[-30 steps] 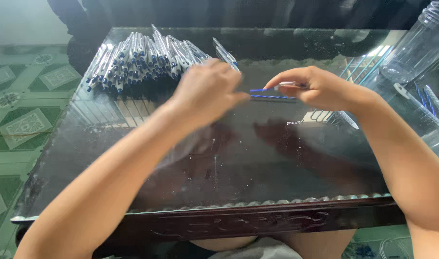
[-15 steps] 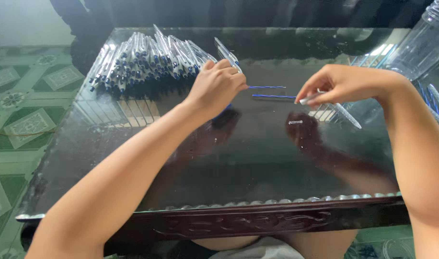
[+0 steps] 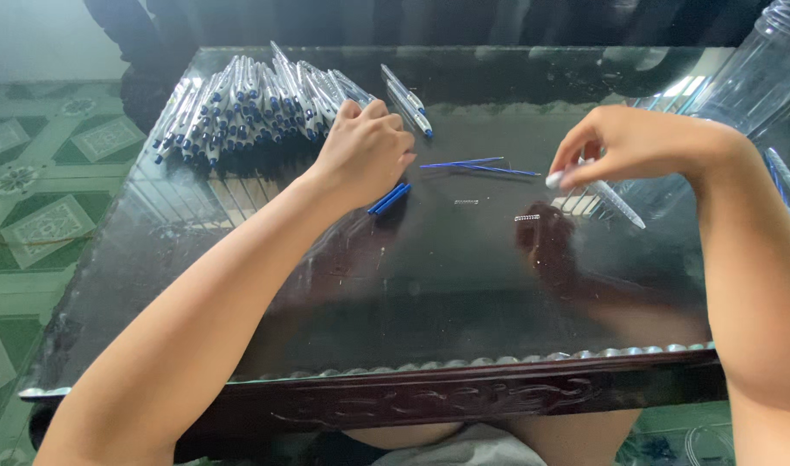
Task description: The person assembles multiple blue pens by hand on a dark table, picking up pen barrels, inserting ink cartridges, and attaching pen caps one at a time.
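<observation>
My left hand (image 3: 365, 151) is curled at the near edge of a pile of white-and-blue pens (image 3: 248, 99), and two short blue pen pieces (image 3: 389, 198) stick out from under it. My right hand (image 3: 645, 142) hovers over the table's right side, pinching a clear pen barrel (image 3: 615, 203) that slants down to the right. Two thin blue refills (image 3: 477, 164) lie on the dark glass tabletop (image 3: 429, 293) between my hands. Near them rest two tiny metal springs, one spring (image 3: 466, 202) left of the other spring (image 3: 526, 217).
Two separate pens (image 3: 408, 99) lie just right of the pile. A large clear plastic jar (image 3: 761, 73) stands at the back right corner, with more pens (image 3: 787, 185) beside it. The table's carved front edge (image 3: 429, 397) is close to my lap. Green patterned floor tiles show at left.
My hands have drawn apart. The blue refills now lie on the glass. My right hand moved right holding the clear barrel; my left hand settled by the pile with the blue pieces.
</observation>
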